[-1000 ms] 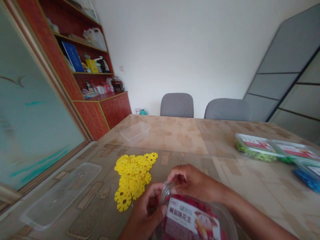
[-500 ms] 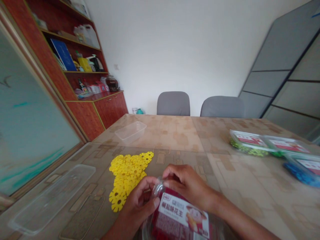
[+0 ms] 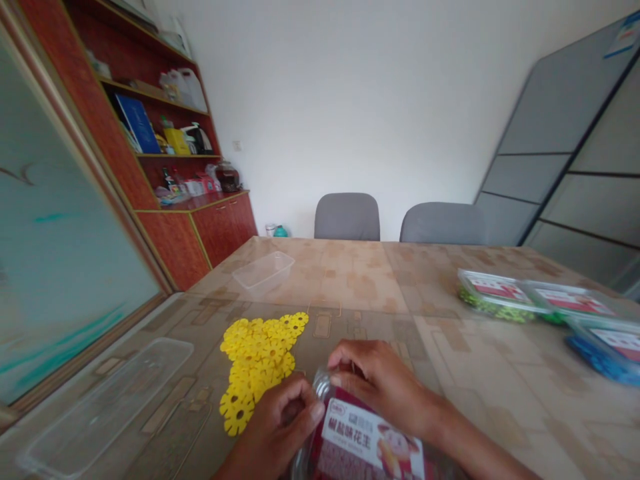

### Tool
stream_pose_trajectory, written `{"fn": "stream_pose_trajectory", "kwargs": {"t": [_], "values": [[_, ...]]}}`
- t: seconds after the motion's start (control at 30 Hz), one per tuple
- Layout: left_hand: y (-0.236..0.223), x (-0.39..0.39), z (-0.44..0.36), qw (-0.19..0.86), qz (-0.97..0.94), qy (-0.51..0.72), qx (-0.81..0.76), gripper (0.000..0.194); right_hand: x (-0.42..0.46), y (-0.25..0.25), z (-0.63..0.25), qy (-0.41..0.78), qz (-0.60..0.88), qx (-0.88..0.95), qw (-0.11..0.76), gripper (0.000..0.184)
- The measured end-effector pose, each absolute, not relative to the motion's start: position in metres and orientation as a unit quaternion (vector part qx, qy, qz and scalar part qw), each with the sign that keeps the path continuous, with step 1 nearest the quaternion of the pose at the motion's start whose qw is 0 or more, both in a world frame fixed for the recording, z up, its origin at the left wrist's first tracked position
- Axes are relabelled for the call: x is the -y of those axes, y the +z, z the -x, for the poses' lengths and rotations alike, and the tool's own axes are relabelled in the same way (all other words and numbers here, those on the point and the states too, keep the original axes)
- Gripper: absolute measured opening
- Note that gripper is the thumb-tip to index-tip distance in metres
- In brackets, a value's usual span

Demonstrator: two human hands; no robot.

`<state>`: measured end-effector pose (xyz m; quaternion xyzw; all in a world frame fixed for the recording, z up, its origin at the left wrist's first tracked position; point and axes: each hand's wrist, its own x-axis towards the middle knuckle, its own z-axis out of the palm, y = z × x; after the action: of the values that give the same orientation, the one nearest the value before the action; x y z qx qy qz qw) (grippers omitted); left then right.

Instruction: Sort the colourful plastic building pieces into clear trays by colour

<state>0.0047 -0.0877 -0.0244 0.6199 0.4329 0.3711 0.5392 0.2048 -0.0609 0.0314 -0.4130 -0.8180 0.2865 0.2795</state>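
A clear plastic box (image 3: 367, 437) with a red and white printed label lies at the near edge of the table, its lower part cut off by the picture. My left hand (image 3: 280, 427) pinches the rim near its upper left corner, thumb on top. On the same corner, the curled fingers of my right hand (image 3: 383, 383) grip the edge from the far side. Just left of the box spreads a pile of yellow flower-shaped plastic discs (image 3: 260, 353). What the box contains is hidden by the label and my hands.
A clear flat lid (image 3: 107, 407) lies at the left, and an open clear tray (image 3: 265, 273) stands farther back. To the right are labelled boxes with light green (image 3: 500, 293), green (image 3: 570, 300) and blue pieces (image 3: 605, 347). Two grey chairs (image 3: 347, 217) stand beyond the table (image 3: 355, 267).
The view has tilted slightly upward, so everything sits a little lower. Both hands stay at the box's corner, and the box has shifted slightly to the right in view.
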Motion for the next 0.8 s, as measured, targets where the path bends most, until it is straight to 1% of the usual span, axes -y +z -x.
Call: {"fn": "stream_pose_trajectory", "kwargs": {"t": [0.07,0.17,0.23,0.3,0.47,0.6,0.7,0.8], "values": [[-0.024,0.091,-0.005,0.561,-0.606,0.368,-0.428,0.041,0.06,0.031,-0.207,0.29,0.416,0.81,0.295,0.01],[-0.024,0.094,-0.005,0.587,-0.595,0.348,-0.424,0.046,0.057,0.031,-0.21,0.333,0.425,0.777,0.324,0.01],[-0.024,0.095,-0.008,0.585,-0.6,0.352,-0.416,0.043,0.055,0.031,-0.211,0.358,0.421,0.767,0.326,0.01],[-0.025,0.094,-0.01,0.591,-0.599,0.354,-0.408,0.039,0.054,0.032,-0.211,0.365,0.415,0.771,0.317,0.01],[-0.025,0.087,-0.01,0.606,-0.572,0.352,-0.426,0.047,0.054,0.038,-0.218,0.377,0.415,0.782,0.272,0.01],[-0.027,0.083,-0.005,0.597,-0.566,0.362,-0.438,0.047,0.054,0.041,-0.231,0.364,0.418,0.794,0.249,0.02],[-0.033,0.081,-0.003,0.616,-0.551,0.362,-0.432,0.044,0.057,0.041,-0.236,0.352,0.434,0.796,0.233,0.017],[-0.038,0.08,-0.004,0.627,-0.536,0.406,-0.394,0.041,0.061,0.042,-0.234,0.366,0.456,0.783,0.212,0.013]]}}
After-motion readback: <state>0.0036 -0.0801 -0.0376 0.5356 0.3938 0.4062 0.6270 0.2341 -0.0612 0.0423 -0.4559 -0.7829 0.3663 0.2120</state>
